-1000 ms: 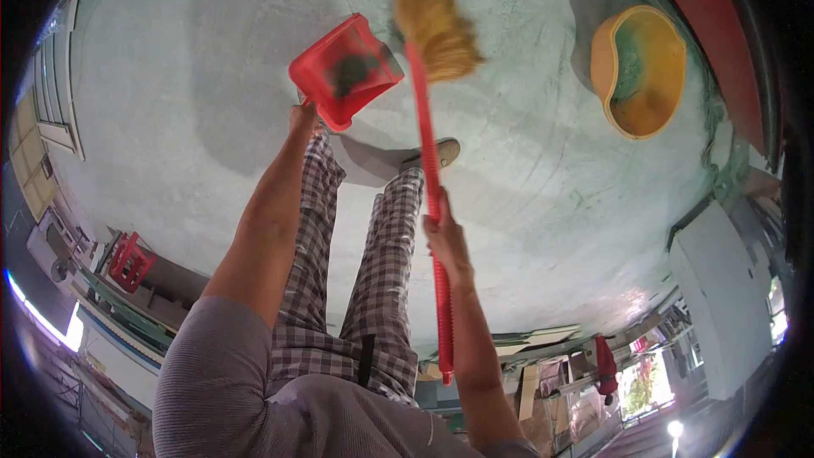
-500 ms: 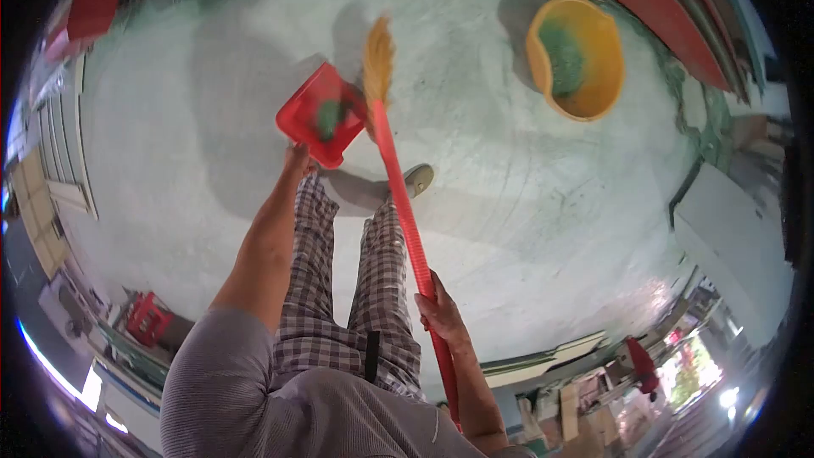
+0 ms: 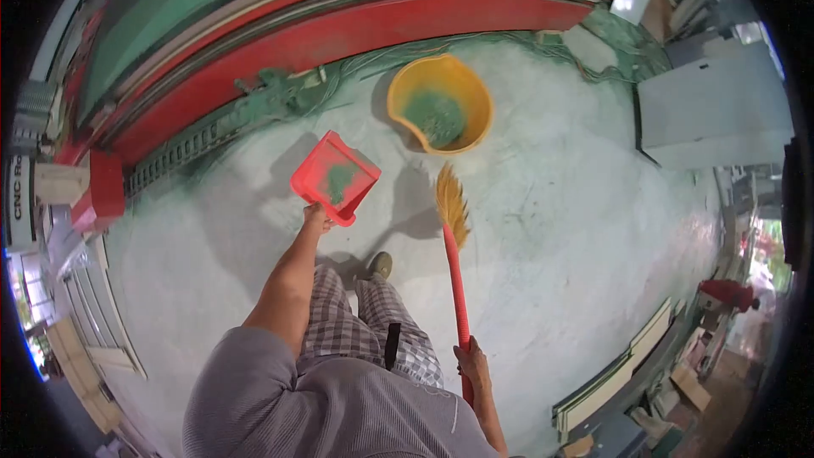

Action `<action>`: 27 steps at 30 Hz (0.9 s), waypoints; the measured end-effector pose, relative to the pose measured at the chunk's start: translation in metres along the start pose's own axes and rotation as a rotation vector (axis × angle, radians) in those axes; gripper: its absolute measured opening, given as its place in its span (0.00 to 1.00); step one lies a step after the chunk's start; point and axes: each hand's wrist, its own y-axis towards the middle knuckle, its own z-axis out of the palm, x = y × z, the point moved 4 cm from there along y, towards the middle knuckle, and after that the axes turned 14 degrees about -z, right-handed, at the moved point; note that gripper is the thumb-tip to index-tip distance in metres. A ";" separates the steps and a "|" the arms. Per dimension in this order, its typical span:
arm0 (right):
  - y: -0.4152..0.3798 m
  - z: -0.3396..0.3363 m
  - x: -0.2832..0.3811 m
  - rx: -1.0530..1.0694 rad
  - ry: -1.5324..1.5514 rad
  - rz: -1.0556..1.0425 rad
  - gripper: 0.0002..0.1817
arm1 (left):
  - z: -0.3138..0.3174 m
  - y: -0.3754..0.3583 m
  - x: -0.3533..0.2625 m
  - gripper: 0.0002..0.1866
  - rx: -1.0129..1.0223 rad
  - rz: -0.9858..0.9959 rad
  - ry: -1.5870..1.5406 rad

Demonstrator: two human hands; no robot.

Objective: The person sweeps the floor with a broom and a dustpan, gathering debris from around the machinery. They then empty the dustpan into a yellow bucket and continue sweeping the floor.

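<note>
My left hand (image 3: 317, 217) is closed on the near edge of a red dustpan (image 3: 315, 171), which is held up off the floor. A small heap of green dust (image 3: 341, 181) lies in its pan. My right hand (image 3: 474, 362) is wrapped round the red handle of a broom (image 3: 456, 280), whose straw-coloured bristles (image 3: 453, 203) point away from me. Beyond the bristles stands a yellow tub (image 3: 482, 110) with a dip in its rim. Green dust and bits cover the tub's bottom.
A long red and green machine (image 3: 356, 34) runs along the far side, with cables and a cable chain (image 3: 191, 151) at its foot. A grey cabinet (image 3: 716, 110) stands at the right. Boards (image 3: 619, 369) lie at the lower right. One shoe (image 3: 381, 265) shows on the pale floor.
My view has swung toward the machine, and the tub now appears nearer, ahead of me. The broom's bristles have moved apart from the dustpan. Both hands keep their holds.
</note>
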 end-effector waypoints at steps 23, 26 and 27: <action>0.089 -0.109 0.152 -0.281 0.905 0.318 0.17 | 0.427 0.147 -0.259 0.29 -0.075 0.083 0.182; 0.096 -0.117 0.171 -0.251 0.913 0.450 0.16 | 0.462 0.172 -0.267 0.28 -0.295 0.267 0.214; 0.098 -0.121 0.177 -0.233 0.917 0.439 0.17 | 0.472 0.178 -0.267 0.28 -0.394 0.350 0.228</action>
